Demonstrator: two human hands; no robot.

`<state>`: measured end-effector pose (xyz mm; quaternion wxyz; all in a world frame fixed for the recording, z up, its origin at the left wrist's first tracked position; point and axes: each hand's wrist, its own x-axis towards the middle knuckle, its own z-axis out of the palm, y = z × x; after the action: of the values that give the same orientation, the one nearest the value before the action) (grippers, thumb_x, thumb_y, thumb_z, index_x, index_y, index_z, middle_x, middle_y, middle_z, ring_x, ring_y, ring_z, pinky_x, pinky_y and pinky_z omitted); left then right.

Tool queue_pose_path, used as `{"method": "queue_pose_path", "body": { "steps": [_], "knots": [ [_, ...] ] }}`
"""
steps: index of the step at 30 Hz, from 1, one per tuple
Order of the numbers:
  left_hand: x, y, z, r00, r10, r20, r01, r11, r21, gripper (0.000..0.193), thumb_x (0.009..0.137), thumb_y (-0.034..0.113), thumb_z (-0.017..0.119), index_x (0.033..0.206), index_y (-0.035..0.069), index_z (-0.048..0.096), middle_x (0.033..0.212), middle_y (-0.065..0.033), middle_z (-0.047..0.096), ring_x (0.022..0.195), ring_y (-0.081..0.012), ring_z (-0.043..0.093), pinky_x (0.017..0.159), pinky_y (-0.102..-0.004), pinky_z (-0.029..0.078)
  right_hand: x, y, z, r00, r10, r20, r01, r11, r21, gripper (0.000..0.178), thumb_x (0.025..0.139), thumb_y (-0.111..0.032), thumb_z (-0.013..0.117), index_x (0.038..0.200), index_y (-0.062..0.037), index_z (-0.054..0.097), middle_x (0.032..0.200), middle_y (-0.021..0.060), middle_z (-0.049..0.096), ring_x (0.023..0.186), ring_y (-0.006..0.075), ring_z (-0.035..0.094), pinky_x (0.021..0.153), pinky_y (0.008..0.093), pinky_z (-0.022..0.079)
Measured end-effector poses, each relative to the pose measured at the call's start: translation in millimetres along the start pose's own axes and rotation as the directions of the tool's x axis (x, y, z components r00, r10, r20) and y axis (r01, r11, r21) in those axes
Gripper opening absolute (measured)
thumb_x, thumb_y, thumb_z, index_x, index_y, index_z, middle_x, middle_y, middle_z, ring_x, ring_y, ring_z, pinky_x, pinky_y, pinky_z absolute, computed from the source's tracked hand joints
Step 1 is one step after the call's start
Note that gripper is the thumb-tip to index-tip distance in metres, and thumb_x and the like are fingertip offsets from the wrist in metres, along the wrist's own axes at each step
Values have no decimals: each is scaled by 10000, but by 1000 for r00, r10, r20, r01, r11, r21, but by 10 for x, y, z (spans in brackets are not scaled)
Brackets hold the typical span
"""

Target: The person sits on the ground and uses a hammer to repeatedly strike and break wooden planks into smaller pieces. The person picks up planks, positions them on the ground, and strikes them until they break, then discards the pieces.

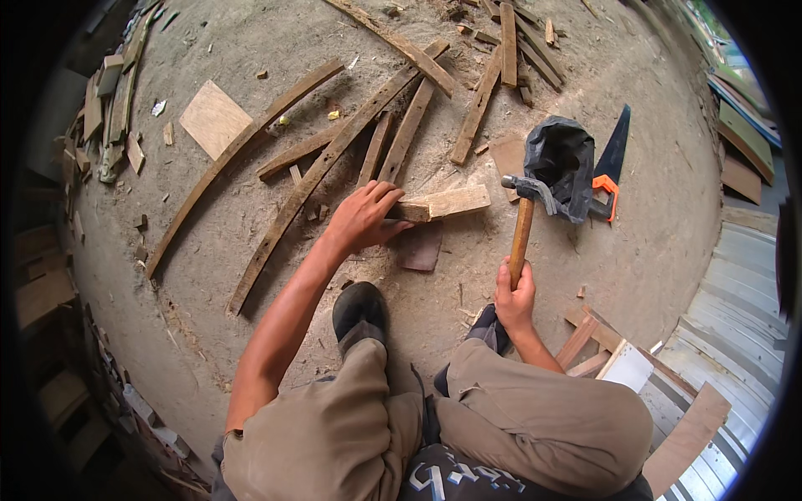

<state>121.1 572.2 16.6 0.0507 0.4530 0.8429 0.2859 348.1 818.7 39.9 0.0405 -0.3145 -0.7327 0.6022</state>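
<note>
My left hand (365,219) is closed on the near end of a short wooden block (455,202), which lies pale side up in front of my feet. A flat brownish piece (419,249) lies on the ground just below the block. In my right hand (515,294) is a claw hammer (521,225), gripped low on its wooden handle with the metal head pointing away from me. The hammer's head is raised in front of an open black plastic bag (561,167). The undersides of both hands' grips are partly hidden.
Long wooden strips (322,175) lie crossed on the dirt floor ahead and to the left. A handsaw (615,159) with an orange and black handle rests right of the bag. A square plywood piece (215,118) lies at far left; corrugated metal sheets (710,326) and wood scraps are at right.
</note>
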Motion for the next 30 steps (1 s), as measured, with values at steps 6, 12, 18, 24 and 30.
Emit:
{"method": "queue_pose_path", "body": {
  "steps": [6,12,18,24,30],
  "knots": [
    [318,306,244,985,-147,-87,159,976,152,376,860,318,691,1098,41,601,1012,-98,590,1014,-265,562,840,-387,431,-92,63,97,995,33,92,-30,999,-35,302,1003,-284,549,1124,-7,549,710,0,541,605,60,501,561,253,426],
    [322,418,523,940,-339,-36,341,939,55,364,892,298,653,1107,15,574,1025,-140,589,995,-305,571,820,-403,429,-122,-53,134,986,22,164,-11,997,-70,332,1016,-318,508,1113,-4,562,670,14,539,598,67,518,558,261,431],
    [288,517,483,937,-342,-69,345,938,36,397,911,322,632,1139,7,556,1075,-150,610,1004,-318,591,846,-413,439,-49,-67,93,992,-38,117,55,988,-143,304,991,-294,563,1093,-8,556,652,19,537,581,79,521,538,271,421],
    [207,454,619,979,-204,-13,204,970,129,470,932,379,596,1240,34,506,1073,-110,631,976,-260,626,829,-375,460,232,-307,77,993,-106,57,116,965,-234,277,949,-239,641,1078,-10,553,643,17,527,571,76,500,531,274,407],
    [298,302,408,981,66,184,-116,955,273,442,915,257,605,1293,57,493,1180,-75,622,1073,-211,611,889,-356,456,275,-295,-8,994,-105,-14,100,977,-186,265,950,-229,642,1072,-8,560,665,-10,523,579,58,474,533,253,394]
  ]
}}
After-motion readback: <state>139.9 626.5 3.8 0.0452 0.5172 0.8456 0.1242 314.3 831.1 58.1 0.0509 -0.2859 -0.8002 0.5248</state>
